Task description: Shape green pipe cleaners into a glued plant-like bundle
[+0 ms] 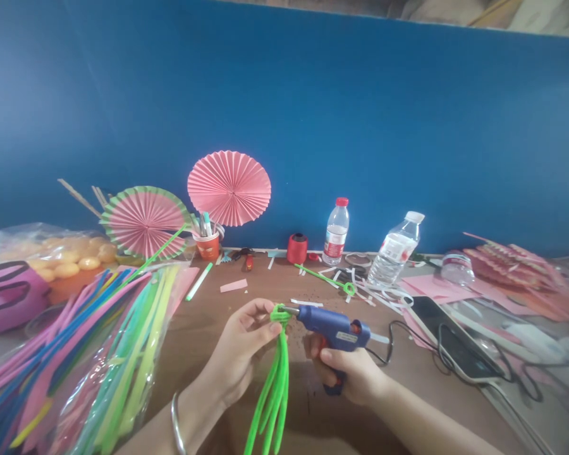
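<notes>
Between the thumb and fingers of my left hand (241, 344) is a bundle of bright green pipe cleaners (275, 392), bound at the top and hanging down in several strands. My right hand (348, 370) is wrapped around the handle of a blue hot glue gun (329, 327). The gun's metal nozzle points left and meets the bound top of the bundle; whether glue is coming out is too small to tell. A clear glue stick (380, 339) sticks out of the gun's back end.
Colourful pipe cleaners (123, 373) in plastic fill the left side. Behind stand pink paper fans (229, 188), a cup of markers (206, 245), red thread (297, 249) and water bottles (336, 232). A phone (455, 338) and the gun's black cord (392, 335) lie to the right.
</notes>
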The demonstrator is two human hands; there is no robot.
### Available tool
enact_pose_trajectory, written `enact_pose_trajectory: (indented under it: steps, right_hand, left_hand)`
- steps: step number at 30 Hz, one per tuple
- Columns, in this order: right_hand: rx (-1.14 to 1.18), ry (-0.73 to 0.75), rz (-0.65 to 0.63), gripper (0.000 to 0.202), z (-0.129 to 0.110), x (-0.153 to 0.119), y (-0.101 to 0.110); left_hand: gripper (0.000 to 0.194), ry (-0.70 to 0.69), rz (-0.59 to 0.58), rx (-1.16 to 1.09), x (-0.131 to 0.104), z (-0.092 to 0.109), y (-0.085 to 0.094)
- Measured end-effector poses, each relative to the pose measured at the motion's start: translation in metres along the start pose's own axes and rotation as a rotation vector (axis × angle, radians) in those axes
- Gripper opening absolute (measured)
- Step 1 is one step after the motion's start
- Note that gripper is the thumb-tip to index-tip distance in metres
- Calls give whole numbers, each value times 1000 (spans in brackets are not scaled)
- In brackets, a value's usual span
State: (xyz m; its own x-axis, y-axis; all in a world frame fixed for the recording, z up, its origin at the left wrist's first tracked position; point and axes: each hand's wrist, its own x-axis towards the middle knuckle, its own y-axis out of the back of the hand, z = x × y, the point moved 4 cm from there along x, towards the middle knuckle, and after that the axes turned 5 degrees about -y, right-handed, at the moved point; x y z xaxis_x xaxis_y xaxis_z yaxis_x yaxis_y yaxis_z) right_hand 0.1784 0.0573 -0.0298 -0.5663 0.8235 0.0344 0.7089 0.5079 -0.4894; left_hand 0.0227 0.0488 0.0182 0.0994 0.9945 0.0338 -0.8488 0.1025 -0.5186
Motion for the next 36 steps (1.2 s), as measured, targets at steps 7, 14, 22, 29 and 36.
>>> enact_pose_trajectory:
  steps: [7,14,22,29,36]
  right_hand:
    - [-136,11,66,29,-4,0,1]
    - [-145,0,85,29,-2,0,5]
    - [-183,-2,72,29,0,0,10]
    - [-179,29,80,30,-1,-1,10]
    - [-185,117,131,27,-4,-1,11]
  left_hand:
    - [17,9,19,-17,1,1,2]
    - [18,27,51,-51,1,3,1]
    - [18,21,55,-51,1,2,4]
    - [19,6,53,-54,1,3,6]
    - [21,-47,57,46,5,5,9]
